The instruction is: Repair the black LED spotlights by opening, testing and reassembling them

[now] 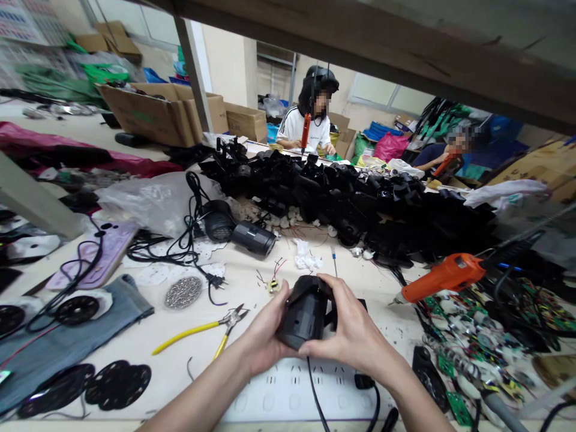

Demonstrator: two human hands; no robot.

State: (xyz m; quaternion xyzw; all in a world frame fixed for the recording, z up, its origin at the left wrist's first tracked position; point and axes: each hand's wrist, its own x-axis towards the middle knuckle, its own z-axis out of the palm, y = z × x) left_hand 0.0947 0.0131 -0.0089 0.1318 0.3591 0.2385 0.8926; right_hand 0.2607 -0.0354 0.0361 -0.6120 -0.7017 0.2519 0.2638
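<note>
Between both hands I hold a black cylindrical plastic housing (302,318) over the near middle of the table. My left hand (265,330) wraps its left side, and my right hand (348,324) grips its right side with fingers over the top edge. A dark cord hangs below it, across a white power strip (270,393). Left of my hands lie yellow-handled pliers (225,324) with their jaws apart. Just beyond them is a small yellow part with wires (273,285). Another black cylindrical housing (254,239) lies on its side farther back.
An orange electric screwdriver (443,279) hangs at the right above a heap of circuit boards (477,336). Black parts (324,192) are piled across the back. At the left are a dish of screws (183,292) and a purple phone (96,255). Two people sit beyond.
</note>
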